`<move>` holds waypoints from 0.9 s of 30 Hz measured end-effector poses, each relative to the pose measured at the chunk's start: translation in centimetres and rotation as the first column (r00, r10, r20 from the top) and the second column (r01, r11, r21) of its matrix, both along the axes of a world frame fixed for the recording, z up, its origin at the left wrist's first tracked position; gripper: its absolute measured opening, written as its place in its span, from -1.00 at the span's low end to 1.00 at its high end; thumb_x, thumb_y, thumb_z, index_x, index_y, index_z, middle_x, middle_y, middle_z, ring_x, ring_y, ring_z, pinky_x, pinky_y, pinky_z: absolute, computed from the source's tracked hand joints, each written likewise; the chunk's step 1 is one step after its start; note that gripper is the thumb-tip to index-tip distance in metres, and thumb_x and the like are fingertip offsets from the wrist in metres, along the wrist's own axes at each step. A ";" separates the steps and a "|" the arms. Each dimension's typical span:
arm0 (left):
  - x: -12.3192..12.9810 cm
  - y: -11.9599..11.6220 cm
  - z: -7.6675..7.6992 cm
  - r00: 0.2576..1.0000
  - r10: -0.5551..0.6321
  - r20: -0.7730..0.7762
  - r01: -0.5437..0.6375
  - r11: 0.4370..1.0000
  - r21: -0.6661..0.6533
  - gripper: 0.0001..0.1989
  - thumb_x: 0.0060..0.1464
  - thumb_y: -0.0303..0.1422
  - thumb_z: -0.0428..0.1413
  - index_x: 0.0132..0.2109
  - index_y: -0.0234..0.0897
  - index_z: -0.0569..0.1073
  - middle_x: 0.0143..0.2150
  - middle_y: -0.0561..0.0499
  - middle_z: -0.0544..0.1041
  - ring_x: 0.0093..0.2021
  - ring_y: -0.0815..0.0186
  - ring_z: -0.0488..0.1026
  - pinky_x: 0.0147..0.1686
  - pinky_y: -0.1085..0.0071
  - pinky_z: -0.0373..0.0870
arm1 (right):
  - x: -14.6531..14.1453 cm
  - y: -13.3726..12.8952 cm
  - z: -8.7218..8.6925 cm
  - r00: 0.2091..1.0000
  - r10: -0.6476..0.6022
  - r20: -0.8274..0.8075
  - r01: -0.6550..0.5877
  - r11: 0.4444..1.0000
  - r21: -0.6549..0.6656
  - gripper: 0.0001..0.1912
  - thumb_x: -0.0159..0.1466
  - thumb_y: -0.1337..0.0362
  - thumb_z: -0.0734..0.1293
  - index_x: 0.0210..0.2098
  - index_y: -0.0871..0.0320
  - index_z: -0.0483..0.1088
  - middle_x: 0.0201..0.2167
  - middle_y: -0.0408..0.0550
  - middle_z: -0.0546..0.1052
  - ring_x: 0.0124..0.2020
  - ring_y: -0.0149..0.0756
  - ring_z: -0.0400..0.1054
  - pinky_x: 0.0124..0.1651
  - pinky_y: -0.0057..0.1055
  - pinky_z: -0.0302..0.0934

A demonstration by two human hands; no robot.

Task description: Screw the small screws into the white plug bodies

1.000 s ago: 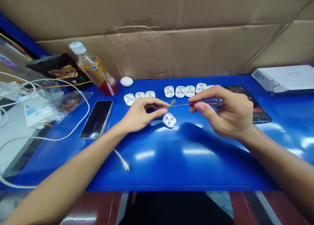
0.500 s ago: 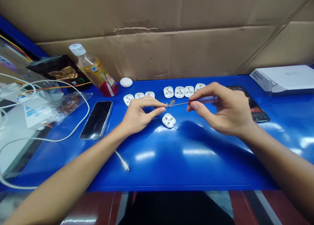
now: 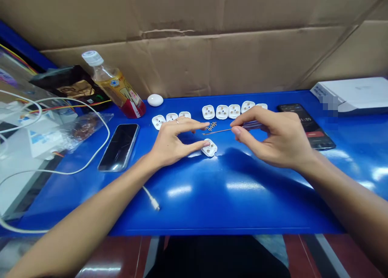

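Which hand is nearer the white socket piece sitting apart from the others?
Left. The left hand reaches it, with the thumb tip at or almost touching the white socket piece. The right hand, holding a screwdriver, is farther off to its right, apart from it.

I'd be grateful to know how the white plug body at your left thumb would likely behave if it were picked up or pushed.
The white plug body looks like moulded plastic, so probably light and stiff. Being low and flat, it would likely slide, not roll, on the glossy blue tabletop. Its smooth sides may slip a little under the left hand.
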State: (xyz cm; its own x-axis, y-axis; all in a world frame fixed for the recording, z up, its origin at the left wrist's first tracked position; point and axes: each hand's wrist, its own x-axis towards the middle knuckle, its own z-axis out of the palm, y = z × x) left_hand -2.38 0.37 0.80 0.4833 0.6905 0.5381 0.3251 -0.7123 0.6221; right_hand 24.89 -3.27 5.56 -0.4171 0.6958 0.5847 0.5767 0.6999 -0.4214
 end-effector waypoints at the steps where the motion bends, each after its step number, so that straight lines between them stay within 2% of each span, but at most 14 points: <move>1: -0.1 0.1 0.1 0.999 -0.007 -0.033 0.006 0.999 -0.039 -0.47 0.11 -0.21 0.50 0.20 -0.20 0.67 0.02 -0.11 0.75 -0.15 0.20 0.63 -0.02 0.23 0.54 | 0.1 0.0 0.1 1.000 0.003 0.008 -0.003 1.000 0.013 -0.91 0.37 0.37 0.42 -0.20 0.04 0.53 -0.33 -0.15 0.69 -0.37 -0.24 0.60 -0.29 -0.32 0.45; 4: -0.4 0.3 0.1 0.986 -0.109 -0.123 0.089 0.983 -0.163 -0.30 0.02 -0.15 0.54 0.28 -0.21 0.62 0.10 -0.12 0.71 -0.11 0.19 0.62 -0.03 0.25 0.54 | 0.3 0.0 0.3 0.999 0.019 0.041 -0.021 0.999 0.035 -0.88 0.33 0.42 0.41 -0.26 0.05 0.50 -0.37 -0.18 0.67 -0.42 -0.29 0.58 -0.32 -0.36 0.42; 7: -0.6 0.4 0.0 0.960 -0.200 -0.195 0.156 0.963 -0.219 -0.40 0.07 -0.14 0.52 0.21 -0.22 0.66 -0.01 -0.09 0.72 -0.10 0.19 0.62 -0.05 0.28 0.50 | 0.5 -0.1 0.3 0.996 0.039 0.079 -0.043 0.998 0.055 -0.88 0.28 0.43 0.42 -0.29 0.07 0.48 -0.43 -0.20 0.64 -0.47 -0.33 0.55 -0.36 -0.39 0.38; 10: -0.6 0.4 -0.2 0.957 -0.196 -0.215 0.148 0.964 -0.220 -0.53 0.14 -0.17 0.48 0.15 -0.22 0.70 -0.09 -0.06 0.73 -0.13 0.21 0.62 -0.08 0.31 0.46 | 0.5 -0.3 0.2 0.992 0.043 0.115 -0.050 0.997 0.057 -0.88 0.28 0.43 0.41 -0.29 0.07 0.49 -0.45 -0.21 0.64 -0.49 -0.33 0.54 -0.37 -0.40 0.36; 16: -0.6 0.5 -0.5 0.964 -0.205 -0.168 0.162 0.957 -0.240 -0.53 0.13 -0.21 0.49 0.16 -0.18 0.71 -0.16 -0.04 0.72 -0.21 0.25 0.61 -0.19 0.37 0.44 | 0.3 -0.3 -0.1 0.987 0.071 0.141 -0.077 0.996 0.036 -0.87 0.28 0.43 0.40 -0.29 0.05 0.48 -0.47 -0.24 0.61 -0.52 -0.35 0.50 -0.39 -0.40 0.33; 21: -0.6 0.5 -0.7 0.965 -0.223 -0.138 0.186 0.953 -0.241 -0.53 0.13 -0.20 0.49 0.16 -0.19 0.71 -0.18 -0.05 0.71 -0.23 0.27 0.59 -0.20 0.37 0.45 | 0.4 -0.2 -0.3 0.989 0.074 0.128 -0.073 0.997 -0.014 -0.89 0.30 0.37 0.39 -0.27 0.00 0.48 -0.46 -0.24 0.62 -0.51 -0.30 0.50 -0.39 -0.35 0.34; 27: -0.5 0.5 -0.6 0.965 -0.223 -0.140 0.181 0.948 -0.264 -0.54 0.14 -0.18 0.48 0.16 -0.17 0.71 -0.21 -0.04 0.69 -0.24 0.26 0.58 -0.20 0.37 0.45 | 0.4 -0.2 -0.4 0.986 0.073 0.152 -0.074 0.997 -0.001 -0.89 0.32 0.37 0.39 -0.25 -0.01 0.47 -0.46 -0.25 0.62 -0.50 -0.30 0.51 -0.40 -0.35 0.34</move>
State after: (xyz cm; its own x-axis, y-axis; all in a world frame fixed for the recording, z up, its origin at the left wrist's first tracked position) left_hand -2.91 0.86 0.21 0.6939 0.6700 0.2637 0.3041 -0.6047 0.7362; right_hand 25.27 -3.50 5.20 -0.5511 0.6576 0.5137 0.5804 0.7444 -0.3302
